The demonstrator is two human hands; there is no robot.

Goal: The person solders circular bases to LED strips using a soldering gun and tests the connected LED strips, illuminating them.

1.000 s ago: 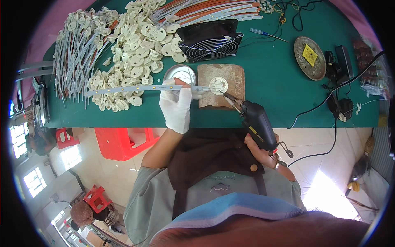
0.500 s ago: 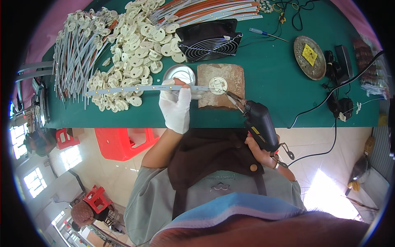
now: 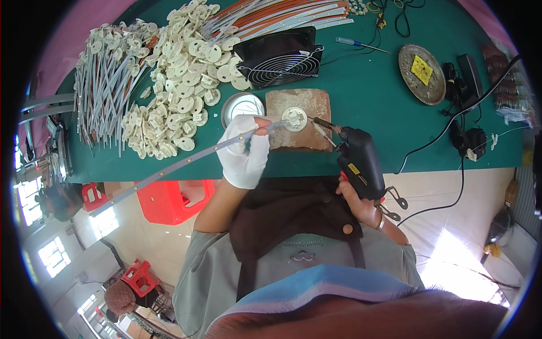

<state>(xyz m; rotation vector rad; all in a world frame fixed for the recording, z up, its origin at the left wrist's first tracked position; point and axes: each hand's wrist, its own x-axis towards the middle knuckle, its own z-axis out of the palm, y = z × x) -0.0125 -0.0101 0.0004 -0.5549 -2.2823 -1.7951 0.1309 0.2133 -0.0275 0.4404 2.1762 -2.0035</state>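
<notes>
My left hand [image 3: 244,151], in a white glove with bare fingertips, pinches an LED strip [image 3: 189,159] near its right end. That end reaches a round cream plastic disc [image 3: 294,119] lying on a brown brick-like block [image 3: 316,107]. The strip's long tail slants down to the left, past the table edge. My right hand [image 3: 359,204] is wrapped round the handle of a black soldering gun [image 3: 361,161]. Its tip points at the disc's right side, slightly apart from it. A round metal tin [image 3: 243,105] stands just behind my left hand.
Heaped cream discs [image 3: 186,85] and a bundle of strips [image 3: 101,85] cover the table's left. A black fan [image 3: 282,59] stands behind the block. Farther right lie a screwdriver [image 3: 361,44], a dish [image 3: 415,90] with a yellow sponge [image 3: 422,70], and black cables [image 3: 451,127].
My left hand has turned, swinging the strip's tail down toward me from nearly level. The soldering gun's tip has drawn back a little to the right of the disc.
</notes>
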